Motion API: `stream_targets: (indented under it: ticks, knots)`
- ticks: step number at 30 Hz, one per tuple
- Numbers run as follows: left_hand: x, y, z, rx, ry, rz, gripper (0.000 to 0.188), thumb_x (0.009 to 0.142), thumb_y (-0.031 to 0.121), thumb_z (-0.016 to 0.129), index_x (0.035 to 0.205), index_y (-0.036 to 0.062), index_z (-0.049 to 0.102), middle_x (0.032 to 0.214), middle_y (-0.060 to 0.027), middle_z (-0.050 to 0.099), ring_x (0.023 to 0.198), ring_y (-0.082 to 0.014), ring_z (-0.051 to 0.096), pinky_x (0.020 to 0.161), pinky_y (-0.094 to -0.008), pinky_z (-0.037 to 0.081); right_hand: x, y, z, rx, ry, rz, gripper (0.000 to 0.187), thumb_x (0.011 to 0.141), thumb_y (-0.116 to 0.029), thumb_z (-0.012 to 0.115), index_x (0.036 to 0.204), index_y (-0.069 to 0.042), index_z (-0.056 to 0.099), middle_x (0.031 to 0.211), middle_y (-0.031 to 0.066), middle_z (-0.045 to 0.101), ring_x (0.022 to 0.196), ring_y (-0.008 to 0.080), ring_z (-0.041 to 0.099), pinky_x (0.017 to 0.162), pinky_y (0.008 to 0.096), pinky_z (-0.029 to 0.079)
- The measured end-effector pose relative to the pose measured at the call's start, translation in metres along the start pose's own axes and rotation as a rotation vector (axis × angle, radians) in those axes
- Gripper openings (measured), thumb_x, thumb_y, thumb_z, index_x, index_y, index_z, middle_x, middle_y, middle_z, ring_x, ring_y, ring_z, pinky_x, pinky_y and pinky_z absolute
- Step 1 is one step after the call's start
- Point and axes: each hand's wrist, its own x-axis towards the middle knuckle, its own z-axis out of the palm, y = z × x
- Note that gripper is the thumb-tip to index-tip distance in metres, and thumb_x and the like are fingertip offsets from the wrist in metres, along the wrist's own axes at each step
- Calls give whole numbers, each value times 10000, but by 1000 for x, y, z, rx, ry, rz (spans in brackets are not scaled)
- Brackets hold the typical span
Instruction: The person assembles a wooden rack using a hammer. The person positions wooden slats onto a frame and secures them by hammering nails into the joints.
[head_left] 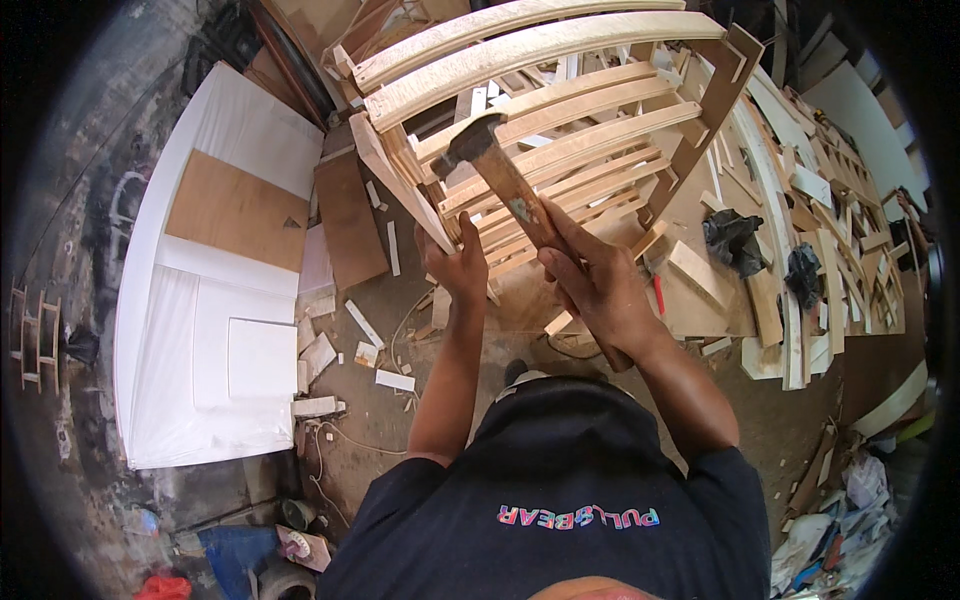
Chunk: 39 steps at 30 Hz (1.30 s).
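Note:
My right hand (598,283) is closed round the wooden handle of a hammer (512,192). The hammer's dark metal head is raised at the upper left, in front of the slats from this view. My left hand (460,264) grips the near lower end of a side board (392,180), its thumb and fingers on either side of the wood. That board belongs to a slatted wooden frame (560,62), with several curved pale slats running across to a second side board (705,130) at the right. The hammer head hides part of the slats.
A large white panel (245,340) with a brown board (235,210) across it leans at the left. Wood offcuts (395,380) and a cord (350,440) lie on the floor. To the right, a worktable (690,310) carries scrap wood, black plastic bags (733,240) and a red-handled tool (658,292).

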Motion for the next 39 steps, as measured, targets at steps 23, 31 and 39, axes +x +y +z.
stream_targets:
  ticks: [23, 31, 39]
  knots:
    - [-1, -2, 0, -4, 19, -28, 296, 926, 99, 764, 1166, -54, 682, 1084, -186, 678, 968, -359, 697, 814, -443, 553, 2, -9, 1, 166, -109, 144, 542, 1075, -196, 618, 1594, -120, 483, 744, 14, 605, 558, 77, 562, 508, 278, 487]
    - [3, 1, 3, -38, 31, 53, 332, 936, 154, 777, 1171, -58, 673, 1090, -193, 671, 940, -382, 692, 802, -458, 543, 2, 0, 8, 2, -73, -24, 548, 1070, -203, 622, 1590, -108, 478, 718, 48, 610, 541, 98, 582, 527, 302, 503]
    - [-1, -8, 1, -38, 26, -33, 301, 931, 130, 780, 1154, -49, 687, 1092, -188, 667, 916, -363, 694, 787, -446, 543, -1, -7, 8, -89, -21, 9, 531, 1032, -245, 655, 1525, -93, 530, 933, 275, 682, 905, 433, 676, 776, 481, 545]
